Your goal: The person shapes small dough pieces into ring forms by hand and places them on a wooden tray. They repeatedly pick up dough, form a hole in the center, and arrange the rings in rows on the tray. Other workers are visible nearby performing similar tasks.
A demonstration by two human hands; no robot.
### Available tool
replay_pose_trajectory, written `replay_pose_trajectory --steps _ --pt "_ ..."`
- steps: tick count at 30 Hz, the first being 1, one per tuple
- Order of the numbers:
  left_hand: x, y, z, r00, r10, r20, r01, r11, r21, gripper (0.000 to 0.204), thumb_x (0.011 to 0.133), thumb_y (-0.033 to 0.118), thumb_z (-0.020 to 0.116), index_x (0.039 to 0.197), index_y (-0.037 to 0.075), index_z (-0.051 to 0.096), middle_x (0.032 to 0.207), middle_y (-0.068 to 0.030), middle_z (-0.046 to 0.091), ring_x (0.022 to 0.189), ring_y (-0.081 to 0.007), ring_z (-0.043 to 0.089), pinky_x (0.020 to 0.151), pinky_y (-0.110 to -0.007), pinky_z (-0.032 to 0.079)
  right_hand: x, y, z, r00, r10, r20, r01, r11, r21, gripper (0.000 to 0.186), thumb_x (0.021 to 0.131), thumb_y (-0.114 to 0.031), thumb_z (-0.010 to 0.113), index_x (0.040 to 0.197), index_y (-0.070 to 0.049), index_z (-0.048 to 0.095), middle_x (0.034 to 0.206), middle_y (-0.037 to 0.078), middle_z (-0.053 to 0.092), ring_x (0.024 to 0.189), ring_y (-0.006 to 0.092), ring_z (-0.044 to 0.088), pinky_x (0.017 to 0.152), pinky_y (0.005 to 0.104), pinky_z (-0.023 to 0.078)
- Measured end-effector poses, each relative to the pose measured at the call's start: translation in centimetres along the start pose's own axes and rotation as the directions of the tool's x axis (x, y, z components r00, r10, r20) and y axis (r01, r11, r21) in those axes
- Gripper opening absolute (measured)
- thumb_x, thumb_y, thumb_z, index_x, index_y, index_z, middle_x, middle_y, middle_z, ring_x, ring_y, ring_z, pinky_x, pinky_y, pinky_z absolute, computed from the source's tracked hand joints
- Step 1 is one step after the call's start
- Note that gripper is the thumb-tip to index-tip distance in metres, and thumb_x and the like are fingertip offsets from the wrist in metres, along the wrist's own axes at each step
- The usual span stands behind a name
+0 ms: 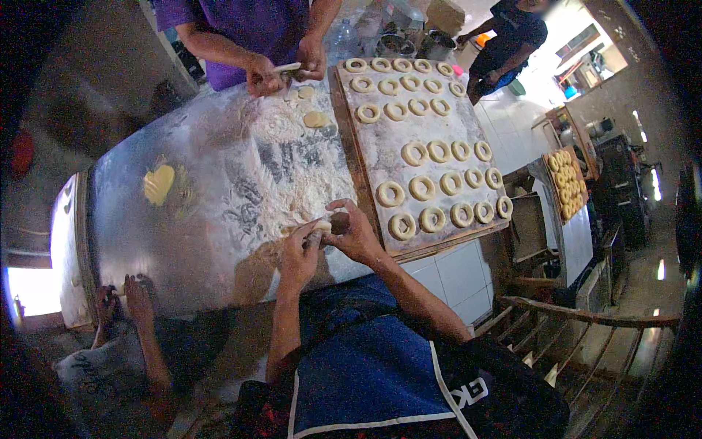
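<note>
Between my two hands, just above the near edge of the metal table (pixel 197 249), is a small pale piece of dough (pixel 322 227). My left hand (pixel 298 249) pinches its left side, and my right hand (pixel 354 233) has its fingers curled round the right side. The fingers partly cover the dough, so its full shape cannot be made out. White flour (pixel 311 194) is spread over the table just beyond my hands. To the right lies a floured wooden board (pixel 380 139) bearing rows of dough rings (pixel 391 194).
Across the table a person in purple (pixel 248 33) holds a dough strip (pixel 287 67), near flat dough pieces (pixel 316 119). Another person's hands (pixel 139 300) work at lower left. A yellow smear (pixel 159 184) marks the table. Right are a second ring tray (pixel 568 183) and a slatted rail (pixel 585 316).
</note>
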State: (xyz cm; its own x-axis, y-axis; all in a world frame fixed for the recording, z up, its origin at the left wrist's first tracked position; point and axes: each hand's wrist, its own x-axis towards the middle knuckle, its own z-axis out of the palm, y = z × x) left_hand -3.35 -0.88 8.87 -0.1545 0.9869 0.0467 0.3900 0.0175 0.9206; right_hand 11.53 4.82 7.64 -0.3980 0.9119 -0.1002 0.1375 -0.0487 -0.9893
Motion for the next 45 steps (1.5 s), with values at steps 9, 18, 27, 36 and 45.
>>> replay_pose_trajectory --steps 9,18,27,36,45 --pt "-0.5 2.2 -2.6 0.930 -0.306 0.205 0.346 0.917 -0.198 0.058 0.081 -0.008 0.058 0.134 0.007 0.042 0.114 -0.0114 0.060 0.105 -0.0231 0.062 0.089 -0.037 0.052 0.1 -0.2 -0.1 0.919 0.058 0.389 -0.221 0.893 0.391 0.045 0.086 -0.005 0.061 0.128 -0.008 0.046 0.099 0.007 0.062 0.092 0.0158 0.062 0.069 0.0291 0.051" --pt "3.3 -3.9 5.9 0.960 -0.243 -0.141 -0.025 0.428 -0.904 0.017 0.091 0.013 0.050 0.108 0.008 0.049 0.089 -0.0041 0.053 0.076 -0.0209 0.059 0.066 -0.040 0.050 2.8 0.1 -1.2 0.990 0.080 -0.116 -0.049 0.967 0.251 0.056 0.098 -0.045 0.047 0.067 0.000 0.055 0.061 0.003 0.055 0.057 0.0156 0.048 0.055 0.0341 0.042" --pt "7.8 -5.3 12.9 0.878 -0.462 -0.128 0.011 0.285 -0.958 0.024 0.099 0.029 0.049 0.090 0.007 0.052 0.077 -0.0059 0.058 0.068 -0.0296 0.057 0.062 -0.043 0.047 4.1 -3.0 -5.1 0.965 0.189 -0.181 -0.213 0.969 -0.127 0.061 0.097 -0.048 0.048 0.068 0.004 0.062 0.057 0.013 0.059 0.056 0.0217 0.058 0.056 0.0405 0.047" --pt "9.6 -7.6 18.6 0.936 -0.334 -0.114 0.099 0.560 -0.822 0.030 0.100 0.035 0.050 0.103 0.007 0.057 0.097 -0.0106 0.059 0.083 -0.0240 0.059 0.069 -0.039 0.048 5.0 -0.6 -10.6 0.969 0.181 -0.167 -0.169 0.982 0.080 0.068 0.096 -0.059 0.042 0.074 0.001 0.064 0.057 0.017 0.058 0.052 0.0293 0.057 0.052 0.0440 0.044" --pt "11.4 -1.8 19.5 0.953 -0.246 -0.176 0.134 0.865 -0.483 0.040 0.101 0.035 0.046 0.115 -0.002 0.052 0.105 -0.0232 0.059 0.086 -0.0342 0.060 0.074 -0.043 0.048 7.4 1.0 -17.3 0.997 0.000 -0.076 -0.006 0.997 -0.081 0.048 0.092 -0.042 0.053 0.074 0.001 0.065 0.062 0.015 0.059 0.055 0.0266 0.054 0.055 0.0403 0.044"
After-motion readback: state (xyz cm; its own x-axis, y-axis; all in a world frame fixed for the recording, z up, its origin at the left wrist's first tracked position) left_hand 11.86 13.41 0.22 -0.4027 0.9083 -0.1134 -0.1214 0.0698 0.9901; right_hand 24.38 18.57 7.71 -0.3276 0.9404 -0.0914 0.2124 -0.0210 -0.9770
